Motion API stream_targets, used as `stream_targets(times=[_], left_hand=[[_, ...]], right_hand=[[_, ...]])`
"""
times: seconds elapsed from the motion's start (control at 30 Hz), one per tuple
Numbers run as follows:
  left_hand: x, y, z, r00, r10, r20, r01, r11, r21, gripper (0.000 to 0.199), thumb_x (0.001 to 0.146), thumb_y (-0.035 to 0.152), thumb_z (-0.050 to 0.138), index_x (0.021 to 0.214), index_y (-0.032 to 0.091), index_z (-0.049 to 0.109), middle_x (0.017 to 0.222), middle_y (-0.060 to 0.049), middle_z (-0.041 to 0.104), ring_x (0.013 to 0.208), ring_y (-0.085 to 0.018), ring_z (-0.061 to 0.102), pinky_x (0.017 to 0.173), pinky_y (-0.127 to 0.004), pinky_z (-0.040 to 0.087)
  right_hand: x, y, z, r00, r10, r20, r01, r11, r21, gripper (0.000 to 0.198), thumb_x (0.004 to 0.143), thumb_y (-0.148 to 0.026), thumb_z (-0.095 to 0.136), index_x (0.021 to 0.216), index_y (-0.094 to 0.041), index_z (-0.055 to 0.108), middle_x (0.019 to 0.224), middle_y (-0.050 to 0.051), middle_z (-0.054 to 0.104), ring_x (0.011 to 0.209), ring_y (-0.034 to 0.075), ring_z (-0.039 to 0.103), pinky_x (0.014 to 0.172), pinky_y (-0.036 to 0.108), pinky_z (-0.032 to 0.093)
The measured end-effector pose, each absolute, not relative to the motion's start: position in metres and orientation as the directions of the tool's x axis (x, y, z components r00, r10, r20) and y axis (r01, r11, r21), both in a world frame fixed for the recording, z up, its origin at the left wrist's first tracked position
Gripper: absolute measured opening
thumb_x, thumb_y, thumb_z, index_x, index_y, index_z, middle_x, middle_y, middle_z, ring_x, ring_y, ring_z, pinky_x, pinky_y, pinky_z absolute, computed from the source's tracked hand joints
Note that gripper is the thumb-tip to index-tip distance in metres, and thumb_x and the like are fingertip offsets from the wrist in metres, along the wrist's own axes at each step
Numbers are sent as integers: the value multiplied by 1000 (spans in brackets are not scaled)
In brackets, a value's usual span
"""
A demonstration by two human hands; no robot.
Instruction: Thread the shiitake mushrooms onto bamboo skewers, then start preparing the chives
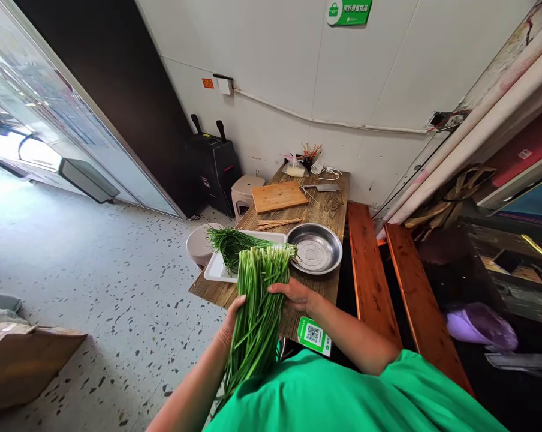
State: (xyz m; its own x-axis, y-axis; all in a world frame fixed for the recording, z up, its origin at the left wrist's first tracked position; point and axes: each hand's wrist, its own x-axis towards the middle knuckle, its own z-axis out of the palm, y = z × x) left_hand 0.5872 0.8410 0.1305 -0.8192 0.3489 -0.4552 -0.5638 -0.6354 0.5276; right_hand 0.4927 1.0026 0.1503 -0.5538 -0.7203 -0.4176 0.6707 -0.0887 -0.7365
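Observation:
A thick bunch of garlic chives [259, 312] is held upright against my front, its pale cut ends level at the top. My left hand [231, 315] grips the bunch from the left side, thumb in front. From the right, my right hand [292, 294] clasps it, with the thumb lying across the stems. Just beyond, more chives [235, 243] lie in a white tray [214, 271] on the wooden table [212, 291]. A round steel basin [315, 249] stands to the right of the tray.
Behind the tray lie chopsticks [277, 223], a wooden cutting board [280, 197] and a cleaver [327, 188]. Stools [199, 245] stand left of the table, wooden benches [372, 270] to the right. A QR-code card [313, 335] is at the table's near edge.

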Motion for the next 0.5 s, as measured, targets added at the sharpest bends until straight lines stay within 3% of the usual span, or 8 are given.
stream_targets(times=[0.17, 0.4, 0.5], left_hand=[[562, 852, 136, -803, 258, -538, -589, -488, 645, 34, 67, 32, 66, 93, 10, 62, 81, -10, 70, 75, -24, 64, 78, -37, 47], [496, 820, 129, -798, 152, -584, -603, -198, 773, 31, 62, 26, 71, 87, 10, 62, 73, -9, 69, 64, -23, 63, 67, -37, 51], [452, 784, 127, -806, 120, -579, -586, -37, 809, 26, 70, 26, 66, 90, 10, 60, 78, -6, 66, 67, -18, 62, 66, -35, 51]], right_hand=[[490, 983, 125, -726, -481, -492, 643, -220, -733, 19, 89, -26, 53, 102, -13, 57, 93, 3, 62, 74, 13, 61, 64, 29, 53], [463, 954, 94, -752, -306, -583, 658, -314, -684, 23, 90, -28, 52, 106, -13, 55, 99, 5, 60, 79, 15, 61, 67, 32, 53], [439, 938, 87, -781, -270, -564, 625, -350, -698, 23, 90, -28, 52, 107, -13, 55, 100, 5, 60, 80, 15, 61, 68, 32, 53]])
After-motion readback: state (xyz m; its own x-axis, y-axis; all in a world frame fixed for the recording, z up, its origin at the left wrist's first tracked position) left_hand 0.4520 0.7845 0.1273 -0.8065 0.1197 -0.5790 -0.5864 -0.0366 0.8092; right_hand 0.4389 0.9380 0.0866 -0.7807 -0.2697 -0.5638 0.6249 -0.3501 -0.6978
